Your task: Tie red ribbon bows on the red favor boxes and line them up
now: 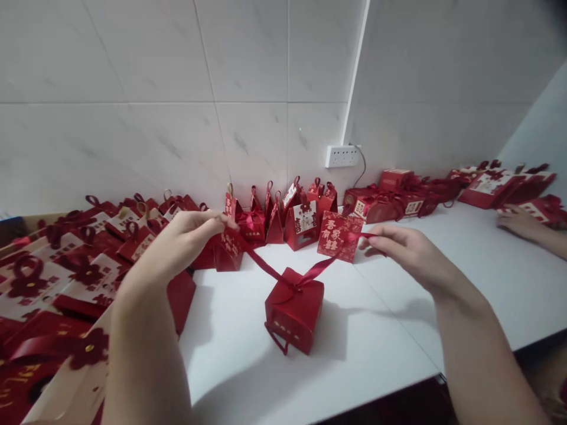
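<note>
A small red gift box [295,310] with gold lettering stands on the white table in front of me. A dark red ribbon [270,268] is crossed over its top and runs up to both sides in a V. My left hand [192,233] pinches one end of the ribbon, up and to the left of the box. On the right, my right hand [401,251] pinches the other end between thumb and fingers. Both ribbon ends look taut. A dark red cord loop [277,339] hangs at the box's lower left side.
Many red and white gift boxes [101,271] crowd the left side. Several small red boxes [301,221] stand along the tiled wall, below a white power strip [343,156]. More ribboned boxes [390,200] lie to the right. Another person's hand [516,218] rests by boxes at far right.
</note>
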Tool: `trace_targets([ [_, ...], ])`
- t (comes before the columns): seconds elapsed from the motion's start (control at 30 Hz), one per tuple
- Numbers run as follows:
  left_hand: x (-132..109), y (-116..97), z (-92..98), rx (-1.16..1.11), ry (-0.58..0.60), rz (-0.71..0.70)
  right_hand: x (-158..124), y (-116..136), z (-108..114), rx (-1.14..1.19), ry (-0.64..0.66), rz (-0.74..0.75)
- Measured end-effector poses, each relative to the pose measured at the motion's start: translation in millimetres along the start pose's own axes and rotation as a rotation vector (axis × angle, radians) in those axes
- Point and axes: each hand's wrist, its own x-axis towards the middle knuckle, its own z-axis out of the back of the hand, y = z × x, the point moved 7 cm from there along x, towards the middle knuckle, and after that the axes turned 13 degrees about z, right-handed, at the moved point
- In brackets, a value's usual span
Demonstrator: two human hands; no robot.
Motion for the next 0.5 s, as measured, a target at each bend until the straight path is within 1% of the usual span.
trace_targets([
  [0.07, 0, -4, -15.6, -0.275, 0.090, 0.033, 19, 23, -25, 0.237, 0.060, 0.055],
  [0.13, 0, -14, -36.2, -0.521, 0.210, 0.025, 37, 45, -50, 0.445, 0.116, 0.112],
  [0.2, -2, -24, -55.2, -0.668, 0.346, 0.001, 51, 62, -72, 0.554, 0.169, 0.165],
  [0.27, -5, -31, -65.4, -0.751, 0.439, -0.028, 60, 71, -88, 0.562, 0.191, 0.196],
  [0.3, -6, -32, -66.8, -0.783, 0.462, -0.041, 63, 72, -94, 0.563, 0.198, 0.200],
  [0.37, -7, -33, -63.8, -0.840, 0.462, -0.061, 65, 71, -105, 0.605, 0.222, 0.191],
  [0.43, -8, -29, -58.0, -0.862, 0.417, -0.059, 64, 66, -112, 0.683, 0.244, 0.164],
  [0.5, -8, -25, -52.8, -0.829, 0.350, -0.045, 64, 61, -115, 0.726, 0.238, 0.145],
])
